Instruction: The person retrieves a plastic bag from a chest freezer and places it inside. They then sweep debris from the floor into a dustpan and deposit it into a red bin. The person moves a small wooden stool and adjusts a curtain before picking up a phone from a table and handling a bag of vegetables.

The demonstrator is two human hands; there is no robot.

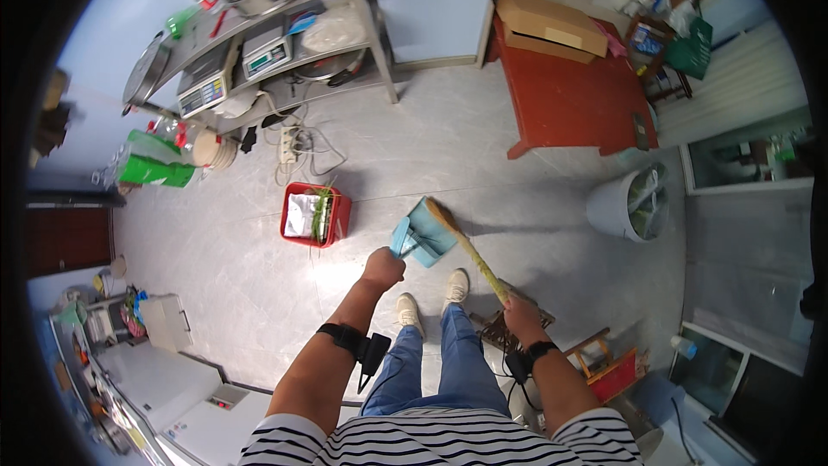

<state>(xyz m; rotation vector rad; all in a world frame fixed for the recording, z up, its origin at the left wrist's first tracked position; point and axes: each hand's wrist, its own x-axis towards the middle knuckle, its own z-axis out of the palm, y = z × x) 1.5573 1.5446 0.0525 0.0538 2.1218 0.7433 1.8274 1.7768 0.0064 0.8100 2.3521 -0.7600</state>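
Observation:
In the head view, my left hand (384, 269) is closed round the handle of a light-blue plastic dustpan (435, 230), whose pan lies in front of my feet. The handle's top is hidden in my fist. A yellow-handled broom (479, 262) is in my right hand (521, 318), slanting down and to the left. Its brush end reaches the dustpan's upper right edge; whether it touches the pan cannot be told. To the left of the dustpan, a red plastic bin (340, 220) stands on the tiled floor, holding white material and green leafy stalks.
A metal shelf (381, 65) with scales stands at upper left, with a power strip (288, 144) and loose cables below it. A red table (556, 103) bears a cardboard box (550, 26). At right is a white bucket (611, 207); a wooden stool (501, 330) stands beside my right leg.

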